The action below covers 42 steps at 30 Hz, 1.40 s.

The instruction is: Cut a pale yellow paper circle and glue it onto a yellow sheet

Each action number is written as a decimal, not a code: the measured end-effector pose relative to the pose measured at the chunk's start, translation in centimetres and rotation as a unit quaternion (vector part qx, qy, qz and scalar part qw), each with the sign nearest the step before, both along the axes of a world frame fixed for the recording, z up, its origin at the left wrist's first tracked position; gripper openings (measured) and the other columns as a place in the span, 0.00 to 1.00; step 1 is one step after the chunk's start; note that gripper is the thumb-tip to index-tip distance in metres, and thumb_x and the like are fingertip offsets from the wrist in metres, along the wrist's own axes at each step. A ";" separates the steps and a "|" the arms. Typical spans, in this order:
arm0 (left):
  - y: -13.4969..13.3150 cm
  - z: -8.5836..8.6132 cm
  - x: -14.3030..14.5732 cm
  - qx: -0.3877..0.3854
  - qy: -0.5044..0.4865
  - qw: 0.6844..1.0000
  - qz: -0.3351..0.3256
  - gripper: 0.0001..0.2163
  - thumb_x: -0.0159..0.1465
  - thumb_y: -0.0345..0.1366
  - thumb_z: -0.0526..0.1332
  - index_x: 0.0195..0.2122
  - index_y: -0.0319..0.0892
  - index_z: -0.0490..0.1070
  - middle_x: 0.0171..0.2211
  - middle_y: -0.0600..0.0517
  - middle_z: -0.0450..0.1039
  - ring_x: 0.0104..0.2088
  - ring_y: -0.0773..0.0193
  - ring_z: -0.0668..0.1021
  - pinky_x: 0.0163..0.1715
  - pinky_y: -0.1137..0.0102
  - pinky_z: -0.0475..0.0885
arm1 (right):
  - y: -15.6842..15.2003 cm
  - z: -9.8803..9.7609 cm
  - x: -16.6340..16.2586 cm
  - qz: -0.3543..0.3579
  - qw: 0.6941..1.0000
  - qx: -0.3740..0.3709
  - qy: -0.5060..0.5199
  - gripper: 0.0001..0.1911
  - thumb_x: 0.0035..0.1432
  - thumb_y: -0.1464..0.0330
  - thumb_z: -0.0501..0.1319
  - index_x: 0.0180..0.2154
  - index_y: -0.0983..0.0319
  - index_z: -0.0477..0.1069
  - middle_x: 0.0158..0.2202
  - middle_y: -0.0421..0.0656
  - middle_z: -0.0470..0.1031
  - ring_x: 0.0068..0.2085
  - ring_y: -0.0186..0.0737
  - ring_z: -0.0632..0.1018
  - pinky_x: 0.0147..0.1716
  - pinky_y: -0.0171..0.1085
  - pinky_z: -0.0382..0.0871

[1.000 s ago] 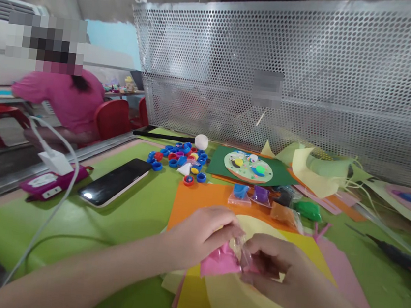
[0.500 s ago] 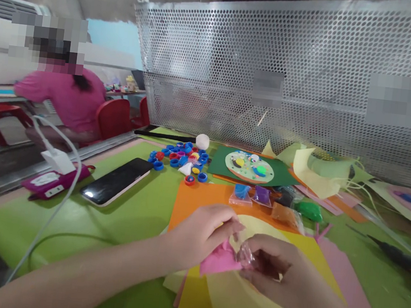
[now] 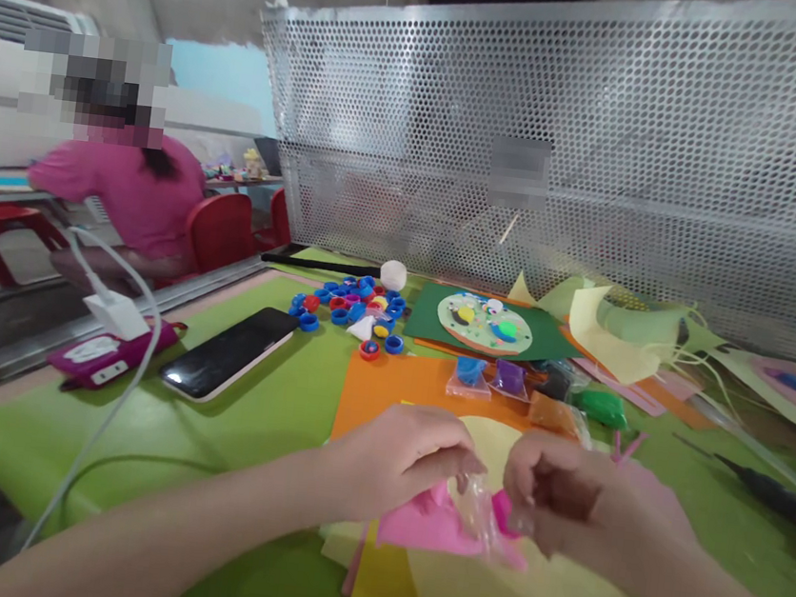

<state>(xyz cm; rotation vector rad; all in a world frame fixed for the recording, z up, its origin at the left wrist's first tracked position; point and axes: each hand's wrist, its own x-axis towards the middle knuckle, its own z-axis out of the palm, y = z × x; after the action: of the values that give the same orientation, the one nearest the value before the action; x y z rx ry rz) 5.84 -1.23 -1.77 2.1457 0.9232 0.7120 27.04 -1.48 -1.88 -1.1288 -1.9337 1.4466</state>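
Note:
My left hand (image 3: 400,462) is closed, its thumb and fingers pinching a clear plastic bag (image 3: 479,509). Soft pink clay (image 3: 426,522) shows below those fingers, in or against the bag; I cannot tell which. Just right of it, my right hand (image 3: 579,506) has its fingertips pinched together at a darker pink bit beside the bag. Whether that bit is clay or part of the bag is unclear. Beneath both hands lie a pale yellow paper circle (image 3: 457,593), a yellow sheet (image 3: 379,593) and an orange sheet (image 3: 380,388).
Small bags of blue clay (image 3: 468,374), purple clay (image 3: 510,378) and green clay (image 3: 601,408) lie beyond my hands. Bottle caps (image 3: 346,307), a phone (image 3: 230,353) and a power strip (image 3: 111,352) with a cable are leftward. A perforated metal panel (image 3: 569,117) stands behind; a person sits far left.
My right hand has moved a little right and up, away from my left. More of the plastic bag and a darker pink bit now show between them.

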 end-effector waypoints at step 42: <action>0.4 -1.7 0.5 -0.017 -0.075 0.988 0.134 0.09 0.64 0.40 0.53 0.31 0.42 0.66 0.28 0.54 0.71 0.24 0.70 0.72 0.23 0.75 0.65 | -0.3 -1.0 -1.3 -0.067 0.965 0.181 -0.180 0.12 0.57 0.66 0.51 0.22 0.59 0.57 0.18 0.34 0.59 0.21 0.33 0.62 0.20 0.32 0.53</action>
<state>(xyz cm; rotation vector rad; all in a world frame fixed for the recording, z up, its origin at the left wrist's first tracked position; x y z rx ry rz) 6.39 -0.84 -3.52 1.9279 1.1447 0.9675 25.78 -1.83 -2.91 -1.3793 -2.1968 0.8097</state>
